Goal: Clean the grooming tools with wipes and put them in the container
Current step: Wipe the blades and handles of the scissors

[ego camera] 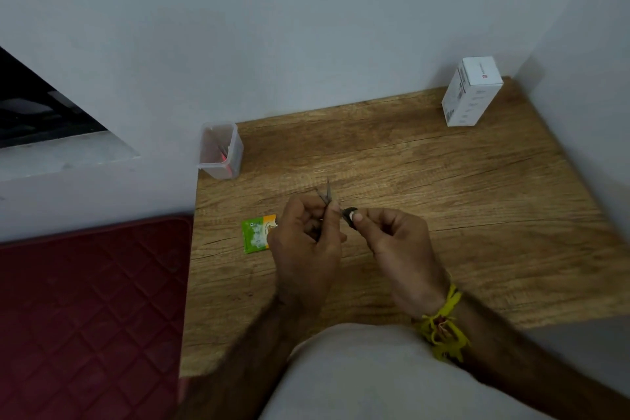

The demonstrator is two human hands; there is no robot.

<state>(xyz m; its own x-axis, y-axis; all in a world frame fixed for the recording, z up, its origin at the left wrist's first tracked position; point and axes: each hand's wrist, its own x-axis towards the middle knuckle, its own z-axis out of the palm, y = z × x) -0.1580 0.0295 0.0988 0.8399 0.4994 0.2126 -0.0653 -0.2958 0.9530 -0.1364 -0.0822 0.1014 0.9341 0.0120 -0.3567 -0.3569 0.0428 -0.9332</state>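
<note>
A pale cloth-covered shape (368, 375), probably the person's lap or shirt, fills the bottom of the view, with both forearms reaching out over it. The right wrist wears a yellow thread band (443, 327).

Above the wooden counter (460, 181) the two hands meet. The left hand (306, 242) has its fingers curled round a small pair of scissors (326, 193), whose two thin metal blades poke up and away from the fingertips, slightly parted. The right hand (392, 235) pinches the dark handle loop (349, 215) of the same tool between thumb and forefinger, just beside the left fingertips. Whether a wipe is tucked in either hand cannot be made out.

A green and orange sachet (257, 235) lies flat on the counter, touching or partly under the left hand's outer edge. At the far left corner of the counter stands a clear plastic container (221, 150) with something thin and reddish leaning inside it. A white box (472, 92) stands upright near the far right corner, against the grey wall. A dark red quilted mattress (92, 310) lies to the left of the counter.
</note>
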